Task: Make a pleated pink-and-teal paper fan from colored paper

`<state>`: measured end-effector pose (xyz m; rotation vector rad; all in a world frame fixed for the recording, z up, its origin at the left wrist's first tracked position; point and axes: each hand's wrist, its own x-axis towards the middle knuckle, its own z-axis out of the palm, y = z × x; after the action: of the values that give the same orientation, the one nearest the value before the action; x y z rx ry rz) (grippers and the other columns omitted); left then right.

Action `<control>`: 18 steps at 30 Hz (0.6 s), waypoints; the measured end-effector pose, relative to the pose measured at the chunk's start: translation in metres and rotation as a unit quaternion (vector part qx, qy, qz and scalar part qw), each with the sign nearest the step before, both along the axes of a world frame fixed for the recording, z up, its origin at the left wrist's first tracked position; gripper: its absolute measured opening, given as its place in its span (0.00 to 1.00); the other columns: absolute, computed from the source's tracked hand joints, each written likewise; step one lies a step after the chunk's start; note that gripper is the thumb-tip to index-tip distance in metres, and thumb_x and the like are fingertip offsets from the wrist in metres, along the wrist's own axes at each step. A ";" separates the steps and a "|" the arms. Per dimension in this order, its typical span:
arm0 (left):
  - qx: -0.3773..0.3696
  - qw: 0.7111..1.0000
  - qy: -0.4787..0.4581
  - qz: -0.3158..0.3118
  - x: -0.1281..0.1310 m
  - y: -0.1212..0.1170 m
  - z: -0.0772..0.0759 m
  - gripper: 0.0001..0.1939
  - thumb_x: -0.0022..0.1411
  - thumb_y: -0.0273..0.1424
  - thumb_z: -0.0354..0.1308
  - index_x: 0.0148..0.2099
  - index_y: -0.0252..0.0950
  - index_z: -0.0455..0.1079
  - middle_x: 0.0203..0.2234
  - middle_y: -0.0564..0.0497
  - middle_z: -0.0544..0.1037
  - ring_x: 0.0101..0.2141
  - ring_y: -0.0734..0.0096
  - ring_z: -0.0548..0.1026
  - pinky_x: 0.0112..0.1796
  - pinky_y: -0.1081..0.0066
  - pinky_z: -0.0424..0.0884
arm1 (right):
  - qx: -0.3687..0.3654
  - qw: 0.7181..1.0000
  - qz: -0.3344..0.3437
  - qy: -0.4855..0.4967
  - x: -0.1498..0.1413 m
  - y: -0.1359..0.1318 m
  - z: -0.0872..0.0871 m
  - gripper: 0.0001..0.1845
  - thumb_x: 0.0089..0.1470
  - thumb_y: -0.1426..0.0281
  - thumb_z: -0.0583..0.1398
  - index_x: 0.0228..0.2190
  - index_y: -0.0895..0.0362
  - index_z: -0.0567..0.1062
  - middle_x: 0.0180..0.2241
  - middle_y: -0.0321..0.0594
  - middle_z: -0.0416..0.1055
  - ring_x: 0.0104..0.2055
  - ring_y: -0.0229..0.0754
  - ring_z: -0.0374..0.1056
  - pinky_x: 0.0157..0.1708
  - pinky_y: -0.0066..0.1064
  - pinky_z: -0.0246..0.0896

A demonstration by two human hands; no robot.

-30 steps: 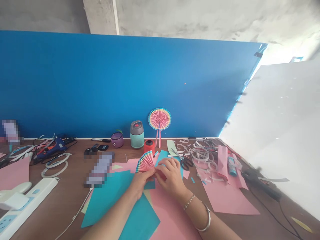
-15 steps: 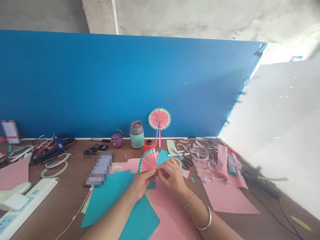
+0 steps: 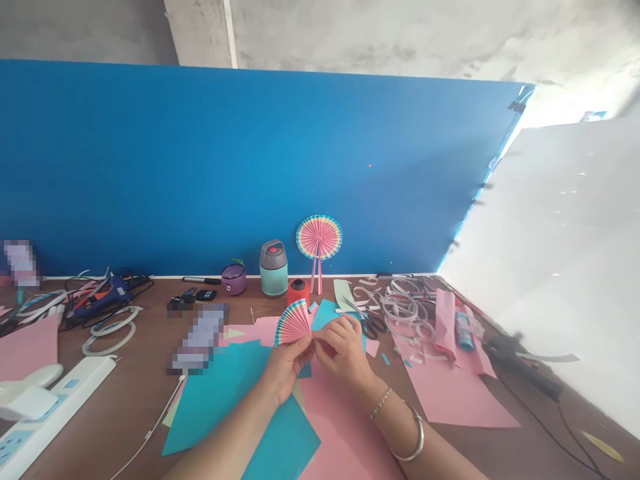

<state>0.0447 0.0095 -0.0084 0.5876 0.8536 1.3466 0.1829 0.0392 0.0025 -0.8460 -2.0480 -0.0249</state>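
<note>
A pleated paper fan [image 3: 293, 324], pink with yellow and blue bands at its outer edge, is spread partway in front of me. My left hand [image 3: 287, 363] pinches it near its lower folds. At the fan's gathered end, my right hand [image 3: 343, 347] has its thumb and fingers pressed together; the fingers hide just what they grip there. Blue paper sheets [image 3: 220, 393] and a pink sheet [image 3: 345, 427] lie beneath my hands. Scissors [image 3: 371, 325] rest just beyond my right hand. A round finished-looking paper fan [image 3: 319, 238] with two pink sticks leans against the blue partition.
A teal flask [image 3: 274, 275], a red container [image 3: 299, 291] and a purple pot [image 3: 233, 279] stand at the back. Coiled paper strips [image 3: 403, 308] and pink paper [image 3: 460, 400] lie right. A phone [image 3: 200, 337], a power strip [image 3: 60, 413] and a glue gun [image 3: 107, 297] are left.
The half-open fan has turned slightly and narrowed a little at its right side. Both hands keep their hold, with the left shifted slightly.
</note>
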 end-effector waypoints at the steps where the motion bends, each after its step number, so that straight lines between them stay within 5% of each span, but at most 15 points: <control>1: -0.005 1.000 -0.008 0.007 0.003 -0.001 -0.001 0.13 0.44 0.36 0.70 0.31 0.33 0.76 0.30 0.49 0.79 0.33 0.71 0.75 0.37 0.73 0.70 | -0.001 1.000 -0.007 0.000 -0.001 -0.001 -0.001 0.08 0.53 0.74 0.56 0.29 0.52 0.74 0.23 0.33 0.69 0.32 0.39 0.64 0.51 0.41 0.45; 11: 0.047 0.997 0.067 -0.002 0.005 -0.004 0.006 0.16 0.48 0.41 0.67 0.31 0.31 0.77 0.28 0.46 0.79 0.33 0.66 0.74 0.38 0.69 0.69 | -0.007 1.000 0.005 0.006 -0.003 -0.003 -0.001 0.08 0.53 0.76 0.55 0.28 0.53 0.72 0.24 0.32 0.69 0.33 0.38 0.64 0.53 0.43 0.42; 18: 0.020 0.992 0.120 0.030 -0.003 0.004 0.004 0.16 0.45 0.41 0.68 0.28 0.32 0.77 0.24 0.47 0.79 0.30 0.67 0.75 0.36 0.70 0.69 | -0.128 0.988 0.038 0.074 0.004 -0.001 0.003 0.09 0.50 0.73 0.56 0.35 0.54 0.71 0.34 0.39 0.71 0.39 0.44 0.64 0.43 0.39 0.54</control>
<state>0.0413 0.0130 -0.0040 0.7710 1.0482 1.3671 0.1871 0.0383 0.0051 -0.8961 -1.9665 0.3416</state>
